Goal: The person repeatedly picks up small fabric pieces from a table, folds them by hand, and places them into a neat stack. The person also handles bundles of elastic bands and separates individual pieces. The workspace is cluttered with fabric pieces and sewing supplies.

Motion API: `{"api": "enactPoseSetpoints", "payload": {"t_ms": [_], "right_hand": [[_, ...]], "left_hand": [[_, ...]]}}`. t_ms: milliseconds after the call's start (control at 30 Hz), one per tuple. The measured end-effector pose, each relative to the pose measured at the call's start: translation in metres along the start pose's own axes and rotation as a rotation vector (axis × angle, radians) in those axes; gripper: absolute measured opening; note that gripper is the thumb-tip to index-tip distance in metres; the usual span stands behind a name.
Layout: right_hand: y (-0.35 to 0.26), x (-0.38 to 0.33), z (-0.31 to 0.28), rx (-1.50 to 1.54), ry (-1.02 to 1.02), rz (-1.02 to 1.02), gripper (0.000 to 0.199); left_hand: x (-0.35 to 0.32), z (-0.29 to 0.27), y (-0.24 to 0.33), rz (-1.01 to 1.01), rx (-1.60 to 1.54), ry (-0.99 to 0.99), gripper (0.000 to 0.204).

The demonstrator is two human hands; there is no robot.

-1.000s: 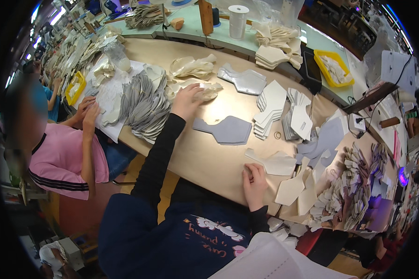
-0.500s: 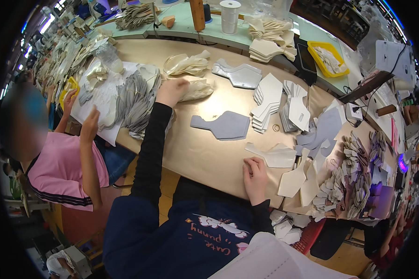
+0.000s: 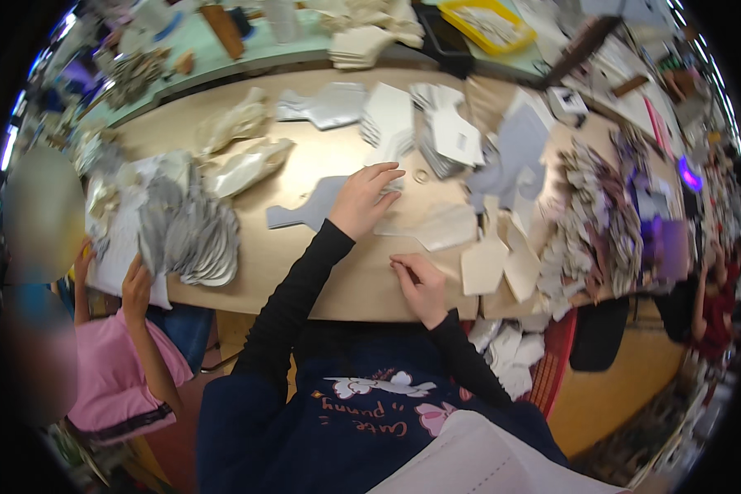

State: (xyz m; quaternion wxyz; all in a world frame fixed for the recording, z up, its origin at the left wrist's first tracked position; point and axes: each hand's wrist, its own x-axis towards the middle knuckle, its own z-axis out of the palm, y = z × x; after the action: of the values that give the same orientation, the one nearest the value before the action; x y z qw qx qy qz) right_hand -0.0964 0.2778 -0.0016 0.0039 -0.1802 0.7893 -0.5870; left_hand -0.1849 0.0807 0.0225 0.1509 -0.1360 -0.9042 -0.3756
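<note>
My left hand (image 3: 364, 204) is over the middle of the table with its fingers apart, holding nothing that I can see. It covers part of a grey shaped cut piece (image 3: 300, 212) lying flat beneath it. My right hand (image 3: 422, 288) is nearer the table's front edge, fingers curled in; whatever they hold, if anything, is hidden. Just beyond it lies a pale translucent cut piece (image 3: 440, 229). To its right are cream shaped pieces (image 3: 484, 267). Past my left hand stands a fanned stack of white pieces (image 3: 389, 119).
Cream bundles (image 3: 251, 167) and a silvery-grey piece (image 3: 325, 105) lie toward the back. A large grey pile (image 3: 202, 239) is at left, beside a co-worker in a pink shirt (image 3: 119, 366). Mauve-grey bundles (image 3: 597, 222) cover the right. A yellow tray (image 3: 519, 39) sits behind.
My left hand has moved right from the cream bundles to the grey piece, its fingers spreading. My right hand stays near the front edge. The whole view has shifted.
</note>
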Motion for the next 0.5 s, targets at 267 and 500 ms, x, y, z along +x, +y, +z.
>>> {"api": "enactPoseSetpoints", "payload": {"t_ms": [267,500], "right_hand": [[-0.002,-0.023,-0.061,-0.154,0.455,0.019,0.012],[0.001,0.01,-0.092,-0.136,0.448,0.019,0.017]], "left_hand": [[-0.057,0.06,0.057,-0.075,-0.167,0.004,0.04],[-0.046,0.077,0.045,-0.114,-0.163,-0.07,0.044]]}}
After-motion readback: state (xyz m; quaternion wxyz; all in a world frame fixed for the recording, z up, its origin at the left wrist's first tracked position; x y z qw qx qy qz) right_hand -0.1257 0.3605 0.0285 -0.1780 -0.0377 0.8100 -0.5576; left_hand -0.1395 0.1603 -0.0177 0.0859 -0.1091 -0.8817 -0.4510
